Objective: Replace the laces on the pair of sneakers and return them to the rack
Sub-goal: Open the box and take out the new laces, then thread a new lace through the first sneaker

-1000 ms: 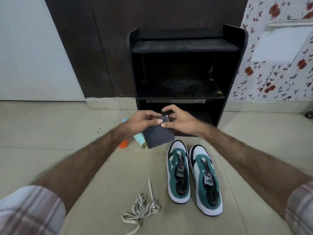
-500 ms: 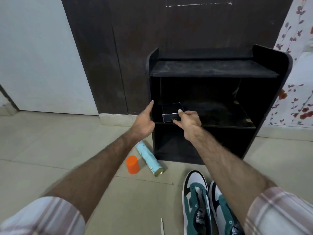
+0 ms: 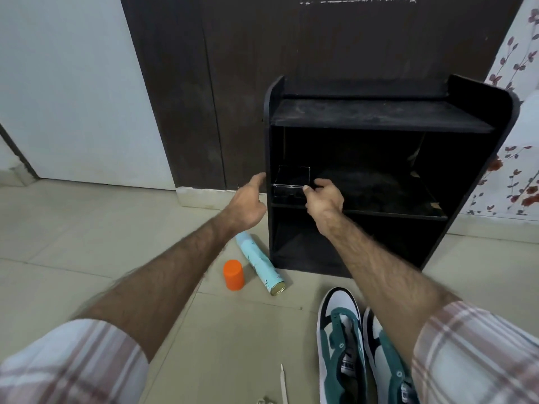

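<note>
Box (image 3: 291,182) on rack's (image 3: 379,118) middle shelf; sneakers (image 3: 344,351) before it, can (image 3: 259,263) left.

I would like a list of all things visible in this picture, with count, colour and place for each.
rack: one, black, against the dark wall panel
box: one, dark, left end of the rack's middle shelf
sneakers: two, white, green and black, floor, bottom right
spray can: one, light blue, lying beside the rack
cap: one, orange, left of the can
lace: one, off-white, floor, bottom edge
left hand: relaxed, at the rack's left side
right hand: fingers at the box
</note>
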